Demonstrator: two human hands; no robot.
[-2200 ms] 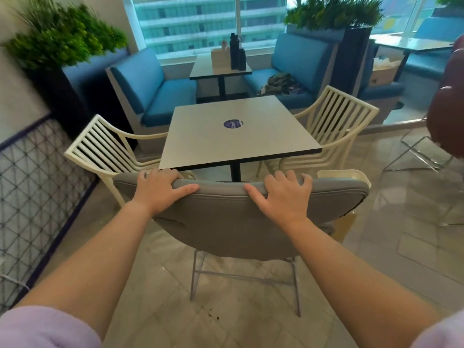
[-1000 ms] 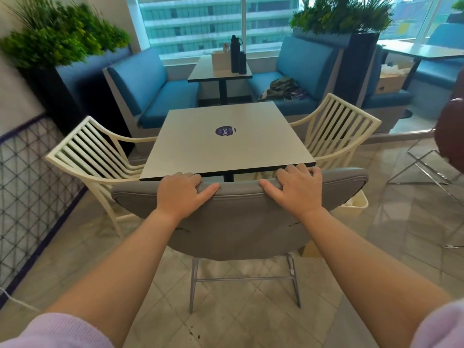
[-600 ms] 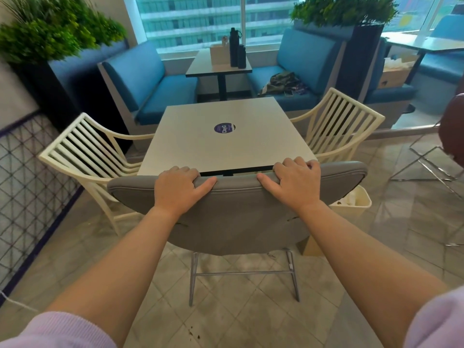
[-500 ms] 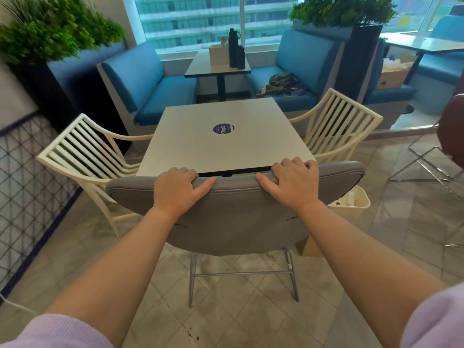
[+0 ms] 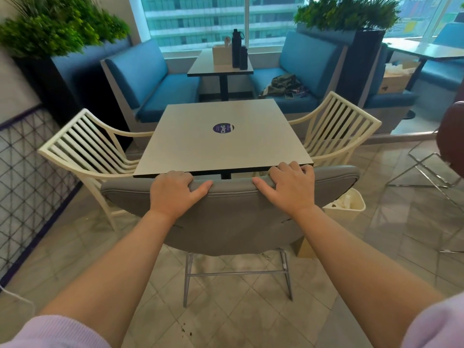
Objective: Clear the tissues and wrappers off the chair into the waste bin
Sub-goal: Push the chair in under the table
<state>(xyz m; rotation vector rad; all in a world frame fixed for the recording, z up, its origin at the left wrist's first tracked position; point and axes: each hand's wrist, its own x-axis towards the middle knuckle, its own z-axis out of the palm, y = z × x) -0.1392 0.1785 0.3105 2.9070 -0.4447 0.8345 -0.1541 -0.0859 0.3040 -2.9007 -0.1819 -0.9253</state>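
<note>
We grip the top edge of the grey chair (image 5: 226,222) backrest with both hands: the left hand (image 5: 173,194) curls its fingers over the front of the rim with the thumb on the near side, and the right hand (image 5: 288,189) does the same further right. The seat is hidden behind the backrest and under the surface (image 5: 221,139), so we cannot tell whether any tissues or wrappers lie on it. The waste bin (image 5: 346,207) stands on the floor just right of the chair, partly behind it, with pale scraps visible inside. We judge the risks as follows: pushing the chair further in may strike the backrest against the surface edge, since the fingers sit just beside that edge and could be pinched; swinging the chair rightward may knock the bin over and spill its contents.
</note>
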